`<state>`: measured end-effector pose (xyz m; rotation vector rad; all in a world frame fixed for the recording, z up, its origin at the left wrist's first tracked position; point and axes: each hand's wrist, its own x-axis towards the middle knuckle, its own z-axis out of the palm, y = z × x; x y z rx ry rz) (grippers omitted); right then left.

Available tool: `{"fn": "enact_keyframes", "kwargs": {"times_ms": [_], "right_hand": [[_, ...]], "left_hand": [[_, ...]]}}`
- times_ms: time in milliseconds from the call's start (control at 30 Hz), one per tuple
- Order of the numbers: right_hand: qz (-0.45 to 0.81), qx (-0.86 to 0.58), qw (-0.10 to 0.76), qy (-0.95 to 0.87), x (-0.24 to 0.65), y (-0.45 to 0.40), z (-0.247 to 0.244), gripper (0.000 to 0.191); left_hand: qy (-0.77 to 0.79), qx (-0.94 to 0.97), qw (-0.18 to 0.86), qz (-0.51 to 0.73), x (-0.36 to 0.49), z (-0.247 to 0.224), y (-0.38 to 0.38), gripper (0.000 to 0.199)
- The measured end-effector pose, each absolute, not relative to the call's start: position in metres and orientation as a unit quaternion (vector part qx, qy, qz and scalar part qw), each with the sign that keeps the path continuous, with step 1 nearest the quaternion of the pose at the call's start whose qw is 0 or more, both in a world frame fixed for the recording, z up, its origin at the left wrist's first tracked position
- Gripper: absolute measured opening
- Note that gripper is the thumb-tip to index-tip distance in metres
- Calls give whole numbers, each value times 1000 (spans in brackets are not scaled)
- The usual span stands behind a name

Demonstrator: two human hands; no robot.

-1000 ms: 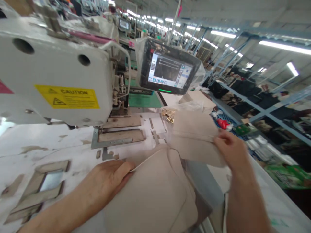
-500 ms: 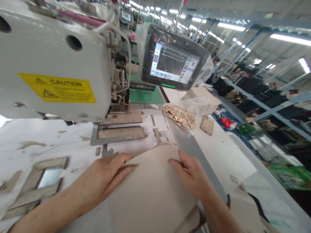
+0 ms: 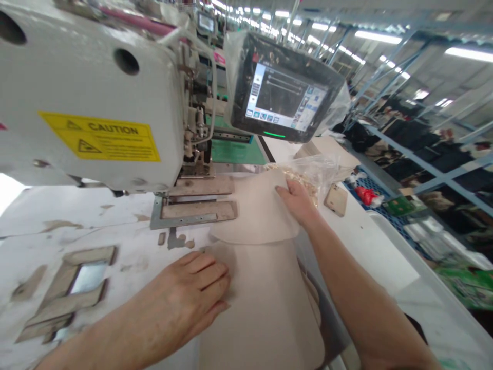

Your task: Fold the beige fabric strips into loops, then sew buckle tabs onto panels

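Note:
A beige flap-shaped piece (image 3: 258, 210) lies beside the clamp plates (image 3: 204, 209) of a sewing machine (image 3: 92, 92). My right hand (image 3: 298, 200) pinches its right edge, thumb on top. A larger beige panel (image 3: 265, 303) extends below it toward me; whether the two are joined I cannot tell. My left hand (image 3: 200, 293) rests at the upper left edge of this panel, fingers curled and close together; what they hold, if anything, is hidden under them.
A control screen (image 3: 285, 97) stands behind the plates. To the right are a clear bag of gold metal parts (image 3: 308, 180), a phone (image 3: 336, 200) and stacked beige pieces (image 3: 331, 149). A beige-edged frame (image 3: 65, 288) lies at the left.
My right hand has moved forward with the beige material, whose upper part now lies by the clamp plates. My left hand has let go of the upper edge and sits lower, fingers curled.

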<state>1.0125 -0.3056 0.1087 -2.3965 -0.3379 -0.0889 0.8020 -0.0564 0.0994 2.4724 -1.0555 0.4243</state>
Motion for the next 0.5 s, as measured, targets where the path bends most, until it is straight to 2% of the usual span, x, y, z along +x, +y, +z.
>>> {"fn": "enact_keyframes", "kwargs": {"times_ms": [100, 233, 500], "right_hand": [[-39, -945, 273, -176, 1020, -265, 96, 16], [-18, -945, 251, -208, 1014, -229, 86, 13], [0, -955, 217, -202, 1002, -217, 89, 15]], "left_hand": [[-389, 889, 197, 137, 797, 99, -59, 22], [-395, 895, 169, 124, 792, 102, -60, 22], [-286, 925, 61, 241, 779, 83, -21, 33]]}}
